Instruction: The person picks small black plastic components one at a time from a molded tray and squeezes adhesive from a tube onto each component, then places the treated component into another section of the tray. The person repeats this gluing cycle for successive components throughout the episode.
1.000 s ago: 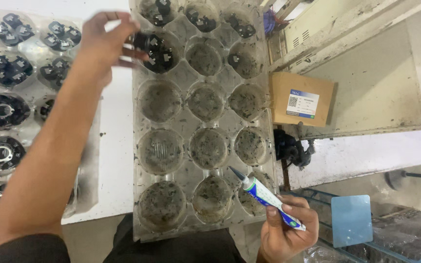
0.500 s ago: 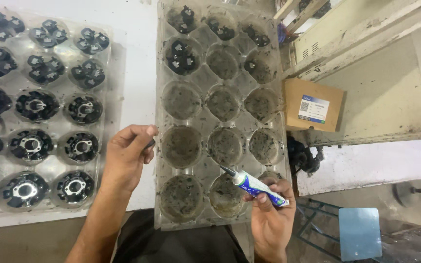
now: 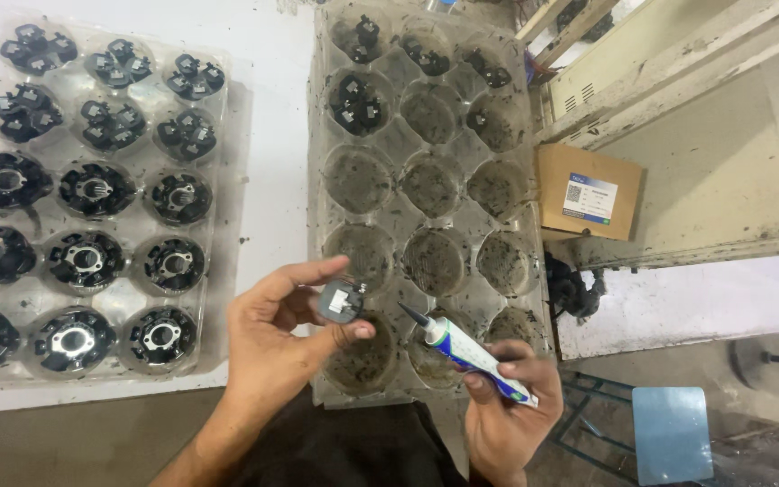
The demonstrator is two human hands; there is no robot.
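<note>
At the lower middle of the frame our left hand (image 3: pixel 277 338) pinches a small round black part (image 3: pixel 342 300) between thumb and fingers; our right hand (image 3: pixel 508 401) grips a white-and-blue adhesive tube (image 3: pixel 471 350), nozzle near the part. We should steady the part and touch the tip lightly. A mostly empty clear tray (image 3: pixel 389 189) lies beneath, a filled tray (image 3: pixel 227 135) at left, a cardboard box (image 3: pixel 588 191) at right; nothing blocks us.

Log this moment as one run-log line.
left hand: holds small black part | right hand: holds glue tube, nozzle toward part | below: clear tray
</note>
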